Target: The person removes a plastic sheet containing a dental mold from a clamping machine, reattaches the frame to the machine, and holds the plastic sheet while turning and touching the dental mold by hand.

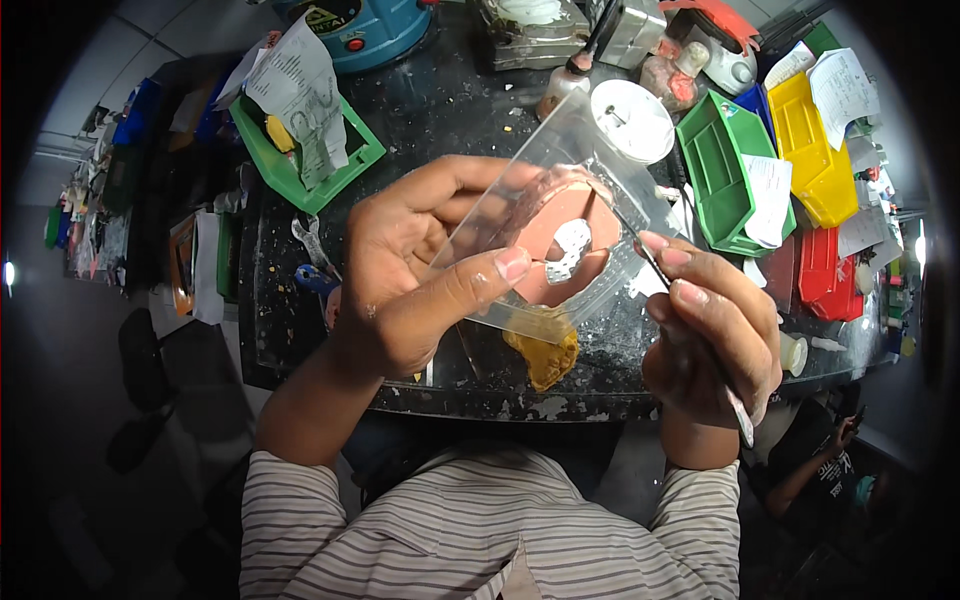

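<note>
Over the workbench my left hand (pixel 395 300) grips a clear plastic sheet (pixel 545 140), thumb on top and fingers underneath. An arch-shaped pink dental piece (pixel 540 228) sits in the sheet's formed middle; a white perforated patch (pixel 572 243) shows through its opening. My right hand (pixel 715 325) is closed on a slim metal carving tool (pixel 740 412). Its thin tip meets the upper right part of the pink piece, and the broader end sticks out below my fingers. Below the sheet, a yellow dental cast (pixel 547 362) lies near the bench's front edge.
A green bin (pixel 368 150) with papers stands at the left, beside a wrench (pixel 308 242). Farther back are a blue machine (pixel 385 35) and a white tub (pixel 632 120). Green (pixel 715 180), yellow (pixel 812 150) and red (pixel 822 270) bins line the right. Another person (pixel 815 470) is at lower right.
</note>
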Available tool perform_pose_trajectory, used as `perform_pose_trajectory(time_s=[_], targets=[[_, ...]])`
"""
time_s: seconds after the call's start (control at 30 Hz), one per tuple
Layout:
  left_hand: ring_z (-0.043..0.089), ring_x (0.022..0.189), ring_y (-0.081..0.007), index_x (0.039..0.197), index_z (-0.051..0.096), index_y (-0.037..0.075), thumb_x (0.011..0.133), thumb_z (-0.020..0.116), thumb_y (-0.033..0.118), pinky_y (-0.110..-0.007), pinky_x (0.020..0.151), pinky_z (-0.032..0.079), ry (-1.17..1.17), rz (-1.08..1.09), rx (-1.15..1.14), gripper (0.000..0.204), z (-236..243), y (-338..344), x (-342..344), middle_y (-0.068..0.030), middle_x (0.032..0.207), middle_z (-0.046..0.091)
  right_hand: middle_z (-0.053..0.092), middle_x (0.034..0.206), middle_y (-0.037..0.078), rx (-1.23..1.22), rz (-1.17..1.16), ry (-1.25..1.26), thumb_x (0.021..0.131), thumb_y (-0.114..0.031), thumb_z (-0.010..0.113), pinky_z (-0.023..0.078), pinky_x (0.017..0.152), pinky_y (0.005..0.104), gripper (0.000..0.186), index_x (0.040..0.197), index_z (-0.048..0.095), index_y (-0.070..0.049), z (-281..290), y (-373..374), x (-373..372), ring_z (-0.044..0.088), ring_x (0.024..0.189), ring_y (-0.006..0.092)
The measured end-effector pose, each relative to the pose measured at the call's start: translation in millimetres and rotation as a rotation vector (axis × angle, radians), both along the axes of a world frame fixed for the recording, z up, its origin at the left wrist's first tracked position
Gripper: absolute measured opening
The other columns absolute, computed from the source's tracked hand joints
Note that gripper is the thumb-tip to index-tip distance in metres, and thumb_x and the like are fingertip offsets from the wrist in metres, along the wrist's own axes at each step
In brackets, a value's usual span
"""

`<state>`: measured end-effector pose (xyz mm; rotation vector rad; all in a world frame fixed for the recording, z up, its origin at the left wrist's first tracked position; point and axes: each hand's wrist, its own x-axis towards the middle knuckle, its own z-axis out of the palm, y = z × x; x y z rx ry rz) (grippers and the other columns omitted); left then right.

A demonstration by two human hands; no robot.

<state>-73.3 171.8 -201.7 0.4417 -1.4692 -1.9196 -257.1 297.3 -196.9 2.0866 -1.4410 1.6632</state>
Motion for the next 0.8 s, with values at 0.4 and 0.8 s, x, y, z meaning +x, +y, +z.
perform_pose_trajectory(time_s=[0.4, 0.8], targets=[[0.066, 0.104, -0.0270, 0.123, 0.050, -0.016, 0.080, 0.058, 0.003, -0.035, 0.093, 0.053, 0.013, -0.010, -0.087, 0.048, -2.7, -0.2, 0.4, -0.0289, 0.114, 0.064, 0.066, 0.103, 0.023, 0.027, -0.012, 0.023, 0.075, 0.008, 0.075, 0.061, 0.077, 0.0346, 0.035, 0.106, 0.060, 0.005, 2.4, 3.1, -0.8, 0.070, 0.093, 0.0303], [0.066, 0.107, -0.0268, 0.123, 0.051, -0.016, 0.082, 0.056, 0.001, -0.036, 0.093, 0.053, 0.000, -0.036, -0.138, 0.045, -3.2, -3.1, 3.4, -0.0287, 0.113, 0.065, 0.066, 0.106, 0.024, 0.013, 0.009, 0.045, 0.079, 0.005, 0.073, 0.061, 0.076, 0.0329, 0.031, 0.108, 0.060, 0.006, 0.6, 2.9, -5.7, 0.070, 0.093, 0.0288]])
